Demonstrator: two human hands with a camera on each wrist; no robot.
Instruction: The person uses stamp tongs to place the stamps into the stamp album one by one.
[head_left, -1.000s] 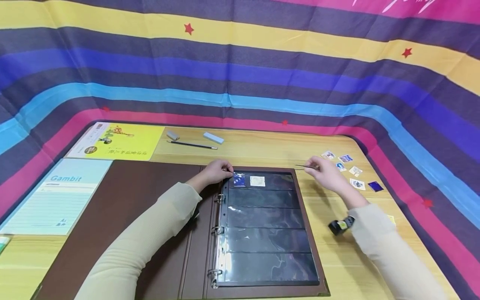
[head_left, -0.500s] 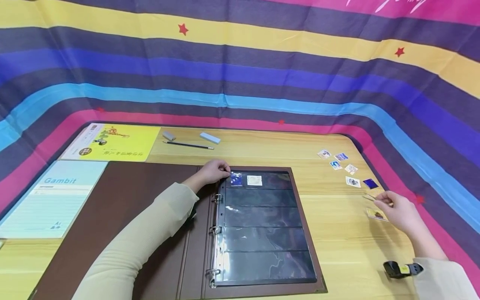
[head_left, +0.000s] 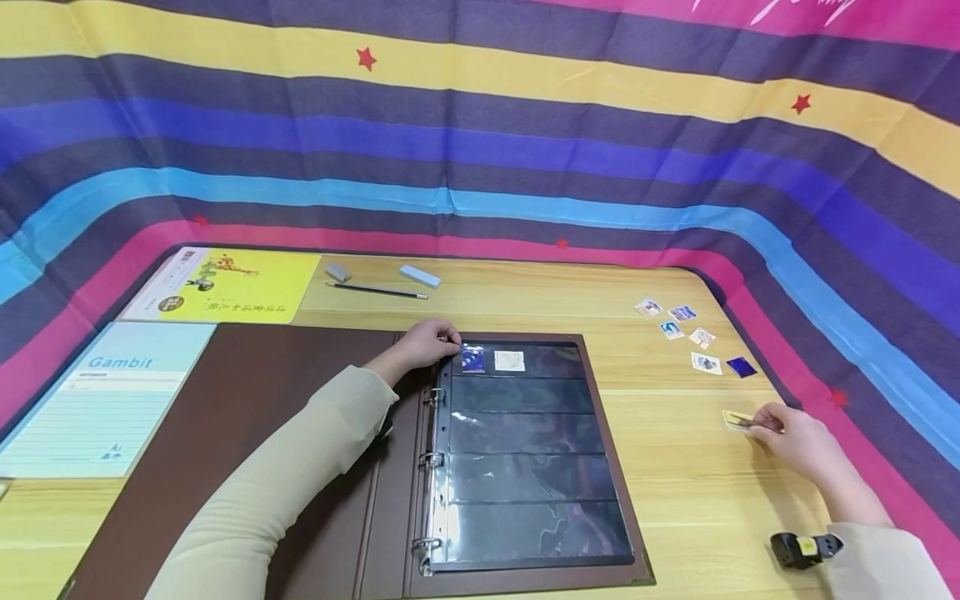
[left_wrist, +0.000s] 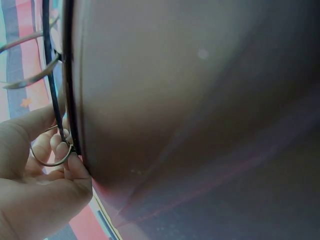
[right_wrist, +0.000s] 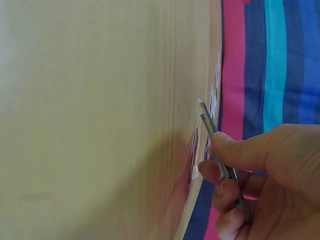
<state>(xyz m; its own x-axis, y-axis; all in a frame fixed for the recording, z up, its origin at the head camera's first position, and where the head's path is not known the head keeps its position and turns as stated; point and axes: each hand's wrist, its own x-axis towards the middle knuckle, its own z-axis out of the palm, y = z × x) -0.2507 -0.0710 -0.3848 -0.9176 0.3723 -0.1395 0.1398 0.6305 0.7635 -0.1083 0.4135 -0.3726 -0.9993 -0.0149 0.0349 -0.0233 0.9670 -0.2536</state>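
Note:
An open brown ring binder (head_left: 315,392) lies on the table, with a black pocket page (head_left: 525,433) on its rings. In the page's top row sit a blue stamp (head_left: 472,359) and a whitish stamp (head_left: 509,361). My left hand (head_left: 422,343) pinches the page's top left corner, by a metal ring (left_wrist: 52,162). At the table's right side my right hand (head_left: 801,442) holds metal tweezers (right_wrist: 220,155) between thumb and fingers. The tweezer tips are right at the edge of a yellow stamp (head_left: 733,419), which the hand partly covers.
Several loose stamps (head_left: 706,363) lie at the back right. A pencil (head_left: 378,291), a white eraser (head_left: 420,276) and a small grey block (head_left: 337,272) are at the back. Yellow (head_left: 262,283) and pale blue (head_left: 105,400) notebooks lie left. A striped cloth (head_left: 480,150) stands behind.
My right hand has moved from beside the page's top right corner to the yellow stamp at the right, tweezers in hand. My left hand has kept its hold on the page corner.

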